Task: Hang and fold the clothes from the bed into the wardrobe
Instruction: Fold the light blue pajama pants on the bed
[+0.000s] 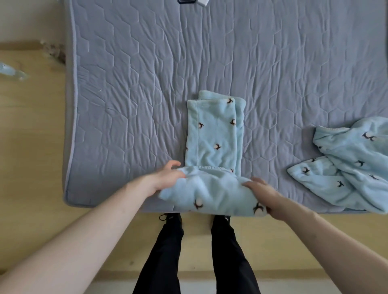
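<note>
Light blue fleece pyjama trousers [214, 134] with small dark prints lie partly folded near the front edge of the grey quilted bed [136, 94]. The waist end is doubled over toward me. My left hand [168, 176] grips the left side of that folded waist part, fingers curled on the cloth. My right hand [262, 193] holds its right side near the bed edge, with the thumb on top of the fleece. A second garment of the same blue fleece [346, 163] lies crumpled at the right of the bed.
A yellow wooden floor [31, 147] surrounds the bed. My legs in black trousers [226, 251] stand at the bed's front edge. A pale blue item [10, 70] lies on the floor at far left. A dark object [186, 1] sits at the bed's far edge.
</note>
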{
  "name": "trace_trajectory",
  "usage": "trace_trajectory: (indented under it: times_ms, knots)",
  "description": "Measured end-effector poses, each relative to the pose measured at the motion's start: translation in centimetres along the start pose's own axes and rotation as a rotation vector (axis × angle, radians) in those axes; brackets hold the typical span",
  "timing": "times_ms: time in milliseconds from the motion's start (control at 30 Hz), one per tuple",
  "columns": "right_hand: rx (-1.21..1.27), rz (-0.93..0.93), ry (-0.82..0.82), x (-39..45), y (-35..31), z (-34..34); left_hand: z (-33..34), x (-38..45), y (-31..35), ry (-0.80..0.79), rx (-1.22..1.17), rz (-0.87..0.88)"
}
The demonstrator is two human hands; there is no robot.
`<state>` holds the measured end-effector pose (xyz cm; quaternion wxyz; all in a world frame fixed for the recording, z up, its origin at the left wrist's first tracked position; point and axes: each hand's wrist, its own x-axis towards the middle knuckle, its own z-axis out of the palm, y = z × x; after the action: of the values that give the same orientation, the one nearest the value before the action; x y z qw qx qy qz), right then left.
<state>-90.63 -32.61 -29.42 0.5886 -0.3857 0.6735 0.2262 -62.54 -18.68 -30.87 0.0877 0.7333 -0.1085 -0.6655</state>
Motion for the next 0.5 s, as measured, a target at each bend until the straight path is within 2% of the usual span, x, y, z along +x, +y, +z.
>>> trace_trajectory:
  times_ms: [100, 167, 367, 433, 500]
  knots:
    - [0.160, 0.008, -0.083, 0.4, -4.0, -2.2, -2.9, 0.7, 2.8, 0.055, -0.094, 0.140]
    - [0.237, 0.004, -0.139, 0.8, -6.7, -3.4, -4.3, 1.2, 4.6, 0.114, -0.237, 0.150]
    - [0.595, -0.106, 0.007, 3.7, -12.2, -5.0, -6.5, 4.6, 8.8, 0.225, -0.570, 0.195]
    - [0.626, -0.115, 0.062, 4.9, -12.5, -4.8, -6.4, 6.4, 9.2, 0.295, -0.416, 0.184]
    - [0.542, -0.108, 0.121, 6.1, -11.9, -3.7, -6.2, 8.1, 8.9, 0.354, -0.026, 0.167]
